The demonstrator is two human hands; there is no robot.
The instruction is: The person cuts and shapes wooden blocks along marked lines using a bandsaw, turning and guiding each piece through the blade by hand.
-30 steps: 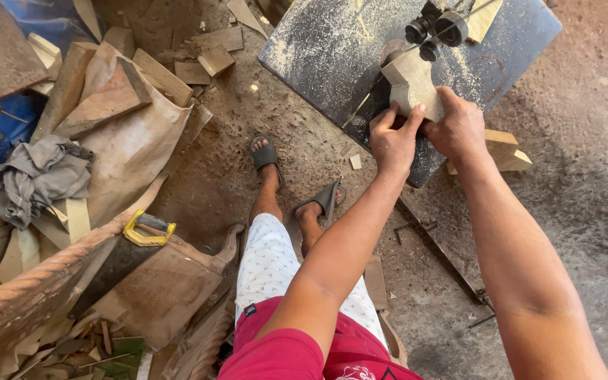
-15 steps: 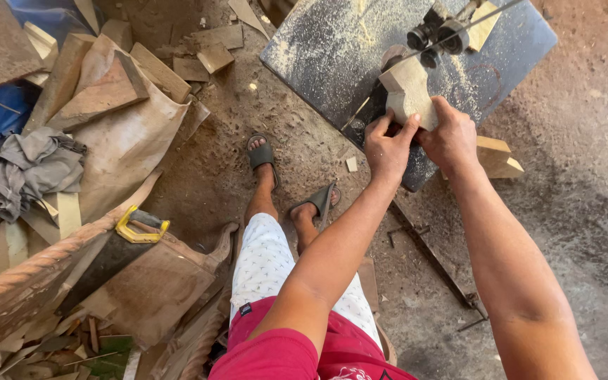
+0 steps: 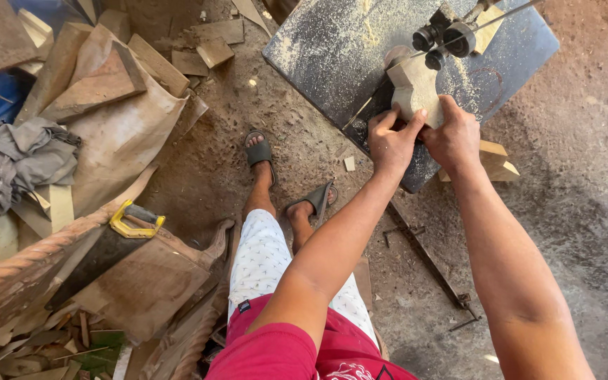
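Observation:
A pale shaped wood block [image 3: 414,90] lies on the dark, sawdust-covered saw table [image 3: 332,49], right against the blade and its black guide rollers [image 3: 445,36]. My left hand [image 3: 390,141] grips the block's near left side. My right hand [image 3: 454,134] grips its near right side. Both arms reach forward over my legs and sandalled feet [image 3: 262,151].
Wood offcuts [image 3: 494,160] lie on the dirt floor under the table's right edge. At the left is a heap of wooden boards [image 3: 100,84], a grey cloth [image 3: 19,165], a yellow-handled handsaw [image 3: 131,222] and carved wood pieces [image 3: 8,274]. A metal rod [image 3: 427,257] lies on the floor.
Both hands and the block have stayed at the blade, shifting only slightly; the view has moved a little.

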